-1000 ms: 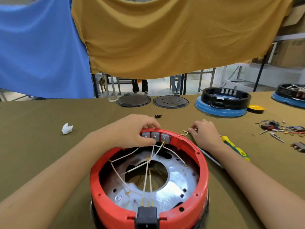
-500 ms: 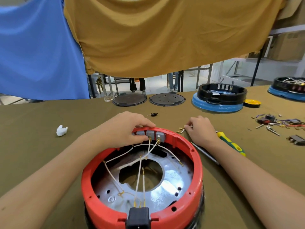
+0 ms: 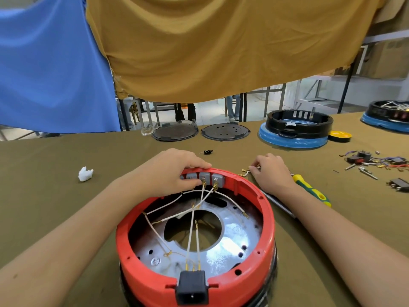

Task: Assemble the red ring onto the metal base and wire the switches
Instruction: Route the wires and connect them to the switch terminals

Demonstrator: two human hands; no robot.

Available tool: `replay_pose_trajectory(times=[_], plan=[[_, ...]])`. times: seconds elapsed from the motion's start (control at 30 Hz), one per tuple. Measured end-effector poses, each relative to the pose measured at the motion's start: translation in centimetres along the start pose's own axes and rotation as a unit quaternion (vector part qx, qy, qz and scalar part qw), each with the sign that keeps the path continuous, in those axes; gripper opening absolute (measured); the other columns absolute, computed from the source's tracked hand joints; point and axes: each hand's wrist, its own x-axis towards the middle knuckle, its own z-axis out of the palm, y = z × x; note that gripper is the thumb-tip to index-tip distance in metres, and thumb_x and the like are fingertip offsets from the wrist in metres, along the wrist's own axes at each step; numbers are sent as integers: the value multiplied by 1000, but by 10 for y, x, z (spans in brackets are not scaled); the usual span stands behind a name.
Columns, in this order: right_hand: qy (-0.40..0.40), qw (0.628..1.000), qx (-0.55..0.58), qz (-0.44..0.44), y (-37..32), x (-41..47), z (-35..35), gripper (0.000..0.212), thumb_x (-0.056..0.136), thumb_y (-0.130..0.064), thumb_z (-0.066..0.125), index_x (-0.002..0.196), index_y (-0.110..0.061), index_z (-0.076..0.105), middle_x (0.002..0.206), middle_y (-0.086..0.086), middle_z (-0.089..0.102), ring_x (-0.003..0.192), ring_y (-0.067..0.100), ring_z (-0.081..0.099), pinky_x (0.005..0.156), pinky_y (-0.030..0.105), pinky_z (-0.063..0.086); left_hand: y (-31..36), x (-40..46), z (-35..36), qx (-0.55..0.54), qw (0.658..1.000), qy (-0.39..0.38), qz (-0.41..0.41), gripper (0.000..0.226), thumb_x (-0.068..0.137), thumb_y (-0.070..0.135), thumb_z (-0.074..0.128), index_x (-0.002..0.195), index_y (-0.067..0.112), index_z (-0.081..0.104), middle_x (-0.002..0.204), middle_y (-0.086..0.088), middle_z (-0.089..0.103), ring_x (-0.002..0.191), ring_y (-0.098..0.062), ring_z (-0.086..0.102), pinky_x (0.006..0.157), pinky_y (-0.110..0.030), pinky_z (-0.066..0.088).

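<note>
The red ring (image 3: 263, 220) sits on the shiny metal base (image 3: 232, 238), whose middle has a round hole. Grey switches (image 3: 204, 176) line the ring's far wall, under the left hand's (image 3: 174, 171) fingertips (white wires (image 3: 192, 224) run from two).

Your open ground is the cloth (image 3: 44, 196) at the left of the frame, with only a white scrap (image 3: 85, 173) on it. In the lower centre the red ring (image 3: 265, 229) walls off its inside, and white wires (image 3: 192, 220) cross that opening. Right of the ring, a screwdriver (image 3: 312, 191) lies under your right forearm. Loose parts (image 3: 376, 162) crowd the right edge. At the back, two dark discs (image 3: 224, 131) and a black-and-blue housing (image 3: 294, 131) block the far side.
</note>
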Motion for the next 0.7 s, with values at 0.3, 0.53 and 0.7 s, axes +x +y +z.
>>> replay_pose_trajectory(times=[0.3, 0.53, 0.7], plan=[[49, 996, 71, -19, -4, 1, -8, 26, 102, -26, 50, 117, -12, 66, 125, 14, 56, 121, 32, 44, 100, 40, 38, 5, -7, 0, -29, 999, 26, 24, 46, 88, 19, 72, 127, 35, 56, 129, 14, 50, 117, -5, 52, 100, -28, 44], [-10, 895, 352, -273, -63, -44, -76, 5, 87, -23, 71, 88, -26, 75, 86, -11, 63, 77, 2, 54, 70, 15, 39, 5, -12, -4, -41, 995, 19, 84, 15, 86, 14, 76, 91, 28, 73, 140, 7, 42, 134, -7, 37, 112, -23, 31], [-116, 906, 168, -370, -78, -66, -81, 8, 82, -22, 77, 82, -30, 78, 85, -8, 58, 90, 6, 50, 79, 17, 38, 9, -8, 2, -45, 994, 4, 101, 15, 84, 18, 80, 99, 19, 78, 136, -2, 47, 129, -14, 42, 109, -31, 35]])
